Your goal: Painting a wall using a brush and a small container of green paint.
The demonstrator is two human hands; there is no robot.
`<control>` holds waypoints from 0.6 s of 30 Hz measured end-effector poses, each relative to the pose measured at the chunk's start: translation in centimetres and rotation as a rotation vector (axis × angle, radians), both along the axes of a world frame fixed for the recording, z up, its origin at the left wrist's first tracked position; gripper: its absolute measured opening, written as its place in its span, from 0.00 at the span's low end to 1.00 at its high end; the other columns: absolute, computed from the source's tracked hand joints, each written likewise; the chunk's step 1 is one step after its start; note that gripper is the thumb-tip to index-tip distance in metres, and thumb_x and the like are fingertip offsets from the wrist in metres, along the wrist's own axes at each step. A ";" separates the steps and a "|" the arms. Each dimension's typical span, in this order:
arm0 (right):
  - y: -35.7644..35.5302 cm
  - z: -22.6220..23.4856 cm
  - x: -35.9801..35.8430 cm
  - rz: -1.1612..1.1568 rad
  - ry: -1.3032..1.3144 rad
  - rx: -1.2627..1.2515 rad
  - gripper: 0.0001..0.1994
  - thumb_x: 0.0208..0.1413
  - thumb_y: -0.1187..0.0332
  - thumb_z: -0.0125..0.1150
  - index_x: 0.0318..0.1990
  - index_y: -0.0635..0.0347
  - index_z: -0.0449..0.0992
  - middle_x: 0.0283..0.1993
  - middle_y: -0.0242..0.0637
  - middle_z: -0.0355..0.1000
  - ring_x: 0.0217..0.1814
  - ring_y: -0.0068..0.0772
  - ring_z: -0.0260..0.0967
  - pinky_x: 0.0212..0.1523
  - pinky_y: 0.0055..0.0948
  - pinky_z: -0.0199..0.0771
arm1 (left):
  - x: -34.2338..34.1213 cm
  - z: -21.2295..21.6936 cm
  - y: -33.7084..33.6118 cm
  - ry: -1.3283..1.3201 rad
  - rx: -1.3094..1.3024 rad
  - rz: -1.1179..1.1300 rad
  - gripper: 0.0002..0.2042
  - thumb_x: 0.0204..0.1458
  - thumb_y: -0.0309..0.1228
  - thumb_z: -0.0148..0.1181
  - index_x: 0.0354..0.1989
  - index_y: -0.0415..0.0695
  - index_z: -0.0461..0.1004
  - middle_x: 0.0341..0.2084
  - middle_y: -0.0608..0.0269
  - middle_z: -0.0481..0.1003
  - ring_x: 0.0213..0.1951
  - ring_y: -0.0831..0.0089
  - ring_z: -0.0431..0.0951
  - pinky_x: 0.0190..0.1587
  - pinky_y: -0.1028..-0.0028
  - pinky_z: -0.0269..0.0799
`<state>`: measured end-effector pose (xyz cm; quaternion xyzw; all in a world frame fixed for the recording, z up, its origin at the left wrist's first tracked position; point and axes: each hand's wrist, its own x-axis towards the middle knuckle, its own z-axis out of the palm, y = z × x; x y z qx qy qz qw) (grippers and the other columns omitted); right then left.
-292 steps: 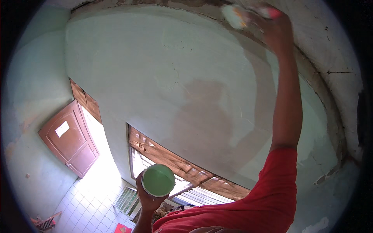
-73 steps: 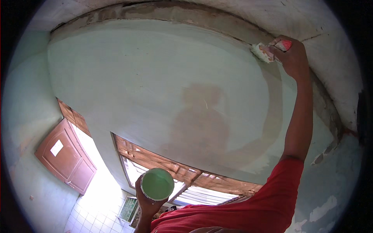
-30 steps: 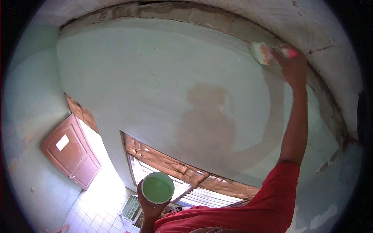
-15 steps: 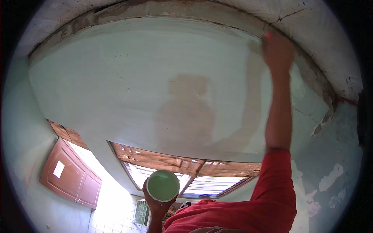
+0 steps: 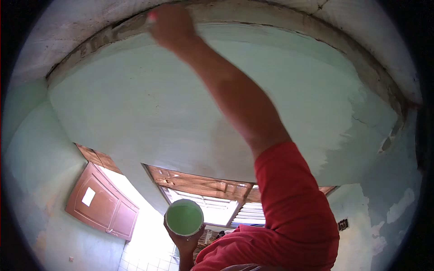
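My left hand (image 5: 185, 241) is closed around a small round white-rimmed tub (image 5: 203, 216), held upright low in front of me. Light green paint (image 5: 184, 220) lies inside it. My right arm reaches up across the wall, and my right hand (image 5: 174, 27) is closed at the wall's top edge near the ceiling. A red end of what looks like a paintbrush handle (image 5: 152, 17) pokes out of that fist; the hand hides its bristles. Pale green paint covers most of the wall (image 5: 181, 108), with streaky, jagged edges at the right.
A bare grey-brown strip (image 5: 357, 56) runs along the top of the wall under the whitish ceiling (image 5: 361, 22). Below are a wood-framed louvred window (image 5: 203, 180) and an open brown door (image 5: 104, 198). At the right, the wall has peeling patches (image 5: 400, 203) and a cracked corner.
My right hand has swept from the upper right to the upper left along the wall's top edge. The tub stays low in my left hand; the view has shifted slightly.
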<state>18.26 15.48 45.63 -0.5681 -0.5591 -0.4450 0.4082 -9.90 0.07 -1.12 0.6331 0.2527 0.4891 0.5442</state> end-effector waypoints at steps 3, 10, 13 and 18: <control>-11.6 0.1 4.7 -0.083 0.286 -0.010 0.08 0.51 0.67 0.62 0.30 0.64 0.77 0.32 0.50 0.74 0.37 0.53 0.73 0.39 0.51 0.70 | -0.6 -0.3 0.6 -0.011 0.042 0.033 0.56 0.27 0.24 0.82 0.68 0.42 0.50 0.54 0.55 0.67 0.54 0.61 0.71 0.57 0.61 0.72; -50.2 1.7 18.1 -1.557 -0.068 -0.089 0.20 0.55 0.48 0.65 0.55 0.34 0.79 0.35 0.42 0.77 0.34 0.48 0.74 0.39 0.43 0.75 | 1.1 -2.1 3.0 -0.039 0.033 -0.040 0.55 0.26 0.24 0.82 0.67 0.44 0.51 0.54 0.57 0.67 0.54 0.62 0.71 0.56 0.62 0.74; -53.6 2.1 15.4 -1.633 -0.048 0.005 0.20 0.55 0.48 0.65 0.52 0.45 0.79 0.38 0.46 0.77 0.40 0.52 0.76 0.42 0.47 0.75 | 1.7 -2.1 3.3 -0.054 -0.001 -0.075 0.54 0.26 0.25 0.83 0.66 0.43 0.52 0.53 0.56 0.67 0.53 0.63 0.71 0.55 0.62 0.75; -49.1 2.5 15.0 -1.470 -0.077 0.044 0.19 0.57 0.50 0.59 0.44 0.57 0.80 0.42 0.50 0.78 0.44 0.57 0.75 0.44 0.52 0.74 | 2.8 -2.2 3.2 -0.034 -0.031 -0.164 0.56 0.26 0.30 0.84 0.67 0.41 0.51 0.55 0.54 0.66 0.55 0.61 0.70 0.58 0.60 0.71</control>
